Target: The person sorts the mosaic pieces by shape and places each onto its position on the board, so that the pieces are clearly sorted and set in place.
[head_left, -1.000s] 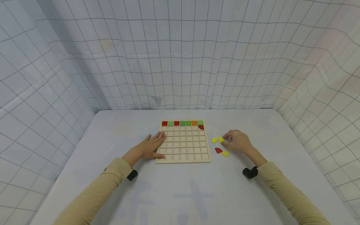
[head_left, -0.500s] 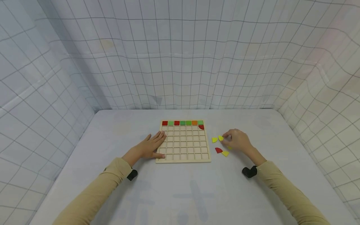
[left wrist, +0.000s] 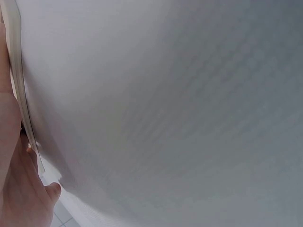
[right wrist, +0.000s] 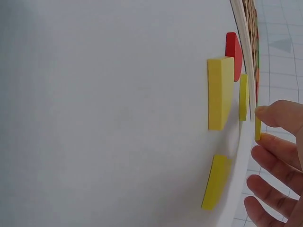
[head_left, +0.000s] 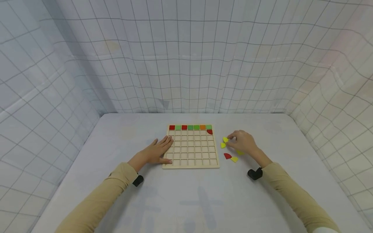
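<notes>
A wooden grid board [head_left: 190, 152] lies mid-table, with my left hand [head_left: 154, 153] resting on its left edge, fingers spread and straight. Coloured square tiles [head_left: 190, 127] fill its far row, and a red quarter-circle tile [head_left: 209, 132] sits in the second row at the far right. My right hand [head_left: 244, 141], right of the board, pinches a yellow quarter-circle tile [right wrist: 258, 130] between thumb and index finger; its other fingers are loosely bent. Close by lie a red quarter-circle tile [head_left: 227, 156] and yellow tiles [head_left: 223, 145], one of them partly under the right hand.
A white cloth covers the table [head_left: 186, 187]. Grid-patterned white curtains [head_left: 186, 64] hang at the back and on both sides. Black wrist-worn devices [head_left: 254, 174] show at both cuffs.
My right hand has moved slightly away from me and to the left, lifting the pinched yellow tile with it. The left hand keeps its place on the board. The head view has shifted slightly.
</notes>
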The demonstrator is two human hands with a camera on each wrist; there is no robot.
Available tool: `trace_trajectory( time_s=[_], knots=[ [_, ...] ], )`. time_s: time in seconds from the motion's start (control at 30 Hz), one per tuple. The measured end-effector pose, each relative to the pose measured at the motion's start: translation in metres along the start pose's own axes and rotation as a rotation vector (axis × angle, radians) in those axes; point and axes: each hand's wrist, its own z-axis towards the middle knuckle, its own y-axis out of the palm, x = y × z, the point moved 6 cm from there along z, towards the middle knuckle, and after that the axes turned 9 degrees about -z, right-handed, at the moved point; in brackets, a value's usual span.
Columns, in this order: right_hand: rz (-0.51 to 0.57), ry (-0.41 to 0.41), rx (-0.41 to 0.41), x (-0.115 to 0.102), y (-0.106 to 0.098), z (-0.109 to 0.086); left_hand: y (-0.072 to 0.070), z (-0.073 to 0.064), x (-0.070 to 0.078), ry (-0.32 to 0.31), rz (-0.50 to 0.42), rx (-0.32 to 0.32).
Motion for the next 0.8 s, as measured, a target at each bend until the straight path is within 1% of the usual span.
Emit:
trace_trajectory(
  time_s=[0.27, 0.57, 0.8],
  knots=[
    [0.007, -0.007, -0.008, -0.008, 0.002, 0.015, 0.002, 0.002, -0.003, -0.004, 0.006, 0.000],
    [0.013, -0.063, 0.009, -0.025, 0.000, 0.031, 0.000, 0.000, -0.001, -0.006, -0.001, 0.001],
    [0.025, -0.088, -0.003, -0.038, -0.002, 0.041, 0.000, 0.000, 0.000, 0.003, 0.006, -0.004]
  ],
)
